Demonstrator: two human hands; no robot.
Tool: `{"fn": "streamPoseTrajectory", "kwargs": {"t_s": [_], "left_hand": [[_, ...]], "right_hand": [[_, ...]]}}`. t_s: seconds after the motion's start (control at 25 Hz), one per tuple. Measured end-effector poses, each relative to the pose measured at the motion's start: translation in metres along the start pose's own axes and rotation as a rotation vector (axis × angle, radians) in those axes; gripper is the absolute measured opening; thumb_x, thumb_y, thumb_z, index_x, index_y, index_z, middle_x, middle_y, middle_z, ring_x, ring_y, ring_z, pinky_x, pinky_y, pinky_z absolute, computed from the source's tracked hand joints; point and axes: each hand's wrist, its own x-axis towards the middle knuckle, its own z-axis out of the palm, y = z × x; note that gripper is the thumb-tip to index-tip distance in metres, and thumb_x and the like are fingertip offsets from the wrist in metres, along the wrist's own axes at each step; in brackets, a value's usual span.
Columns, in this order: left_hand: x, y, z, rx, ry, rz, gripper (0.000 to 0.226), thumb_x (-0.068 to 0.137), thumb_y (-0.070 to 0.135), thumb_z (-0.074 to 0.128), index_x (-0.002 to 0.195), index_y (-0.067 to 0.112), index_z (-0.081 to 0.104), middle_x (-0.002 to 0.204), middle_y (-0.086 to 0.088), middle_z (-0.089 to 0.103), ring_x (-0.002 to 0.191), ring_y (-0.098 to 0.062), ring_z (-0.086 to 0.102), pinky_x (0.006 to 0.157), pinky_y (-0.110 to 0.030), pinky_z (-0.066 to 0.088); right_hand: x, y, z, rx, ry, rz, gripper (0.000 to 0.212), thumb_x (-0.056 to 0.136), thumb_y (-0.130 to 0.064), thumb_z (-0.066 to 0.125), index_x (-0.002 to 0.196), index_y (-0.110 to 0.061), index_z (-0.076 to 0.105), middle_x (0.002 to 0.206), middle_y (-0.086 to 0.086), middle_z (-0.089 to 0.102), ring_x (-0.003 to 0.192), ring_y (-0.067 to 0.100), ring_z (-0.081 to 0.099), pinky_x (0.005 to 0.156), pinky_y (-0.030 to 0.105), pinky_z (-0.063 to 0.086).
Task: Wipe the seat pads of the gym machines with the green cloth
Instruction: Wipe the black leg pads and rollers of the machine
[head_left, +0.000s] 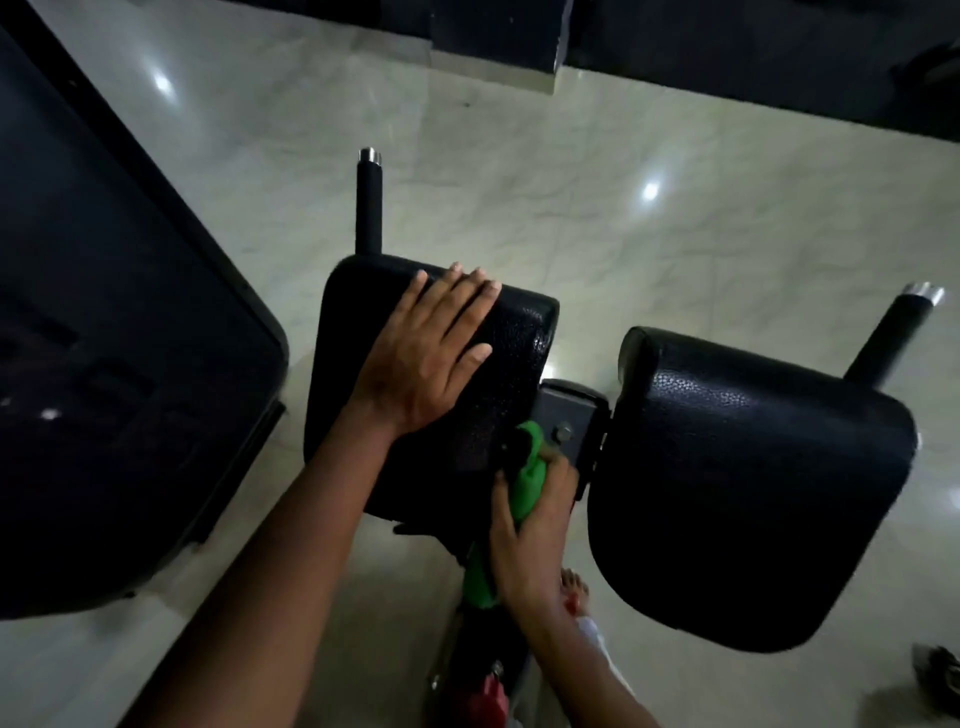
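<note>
Wiping two pads — one green cloth

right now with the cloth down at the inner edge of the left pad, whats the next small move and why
Probably sweep the green cloth up along the inner side of the left pad, toward its far corner. The right hand grips the cloth bunched at the pad's near inner edge, beside the grey bracket, while the left hand lies flat on top, steadying the pad.
</note>
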Motion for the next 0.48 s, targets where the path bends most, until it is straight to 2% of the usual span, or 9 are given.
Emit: {"fn": "streamPoseTrajectory", "kwargs": {"t_s": [0.12,0.2,0.28,0.36,0.44,0.48], "left_hand": [[-0.002,-0.001,0.003,-0.018,0.069,0.022,0.055,0.101,0.037,0.024,0.144,0.006,0.038,0.149,-0.013,0.039,0.14,-0.029,0.031,0.118,-0.044,0.015],[-0.003,-0.002,0.004,-0.016,0.076,0.029,0.055,0.1,0.037,0.026,0.144,0.005,0.038,0.148,-0.013,0.039,0.14,-0.029,0.032,0.117,-0.044,0.016],[-0.006,-0.003,0.005,-0.028,0.073,0.027,0.055,0.1,0.038,0.028,0.144,0.005,0.037,0.149,-0.013,0.038,0.14,-0.029,0.031,0.117,-0.044,0.016],[-0.007,-0.004,0.006,-0.031,0.076,0.022,0.055,0.1,0.038,0.029,0.145,0.006,0.036,0.15,-0.013,0.037,0.141,-0.028,0.029,0.118,-0.043,0.014],[-0.008,-0.003,0.006,-0.031,0.093,0.013,0.055,0.1,0.038,0.03,0.145,0.006,0.035,0.15,-0.012,0.036,0.141,-0.027,0.029,0.119,-0.042,0.014],[-0.008,-0.002,0.005,-0.029,0.103,0.012,0.055,0.1,0.038,0.03,0.145,0.006,0.035,0.15,-0.013,0.037,0.141,-0.027,0.029,0.119,-0.042,0.014]], "right_hand": [[0.025,-0.002,-0.006,0.078,0.043,-0.041,0.031,0.078,-0.039,0.047,0.104,-0.021,0.047,0.101,0.009,0.052,0.095,0.022,0.051,0.088,0.045,0.044],[0.05,-0.012,-0.005,0.095,0.152,-0.075,0.031,0.079,-0.034,0.048,0.105,-0.017,0.049,0.101,0.013,0.053,0.096,0.027,0.053,0.089,0.043,0.044],[0.045,-0.011,0.002,0.081,0.198,-0.047,0.033,0.08,-0.032,0.049,0.109,-0.015,0.048,0.105,0.013,0.05,0.1,0.023,0.051,0.092,0.037,0.043],[0.01,0.001,0.011,0.084,0.139,0.009,0.031,0.081,-0.032,0.051,0.11,-0.021,0.046,0.106,0.011,0.048,0.099,0.019,0.048,0.092,0.034,0.042],[-0.028,0.016,0.016,0.097,0.023,0.08,0.023,0.082,-0.036,0.052,0.101,-0.043,0.042,0.101,0.007,0.051,0.094,0.02,0.052,0.087,0.039,0.046],[-0.039,0.02,0.015,0.111,-0.023,0.114,0.022,0.081,-0.036,0.053,0.097,-0.046,0.042,0.099,0.005,0.053,0.091,0.019,0.054,0.082,0.038,0.048]]}}
